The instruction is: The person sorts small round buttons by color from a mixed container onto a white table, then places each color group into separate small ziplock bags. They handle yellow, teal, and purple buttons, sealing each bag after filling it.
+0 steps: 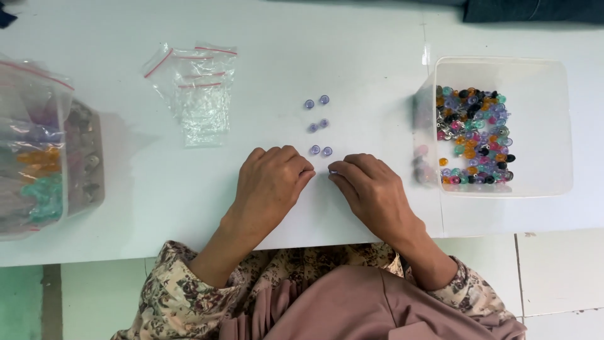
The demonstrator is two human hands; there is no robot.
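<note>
Low in the middle of the head view, both hands rest on the white table (352, 38) with fingertips drawn together: the left hand (272, 181) is curled, its fingers closed toward the thumb, though whether they pinch anything I cannot tell, and the right hand (371, 189) pinches a small pale bead (332, 170) at its fingertips. Just above them lie six lilac beads in three pairs — a top pair (316, 101), a middle pair (318, 125) and a bottom pair (320, 150) — so the work looks to be laying beads out in twos, with a fourth row in hand; placing the next one calls for a fine pinch and a light release that leaves the rows alone. At right, one clear tub (553, 126) holds mixed coloured beads, too many to count. Upper left lie a few small zip bags (198, 88), their number unclear; at the left edge sits one large bag (38, 145) of sorted beads.
</note>
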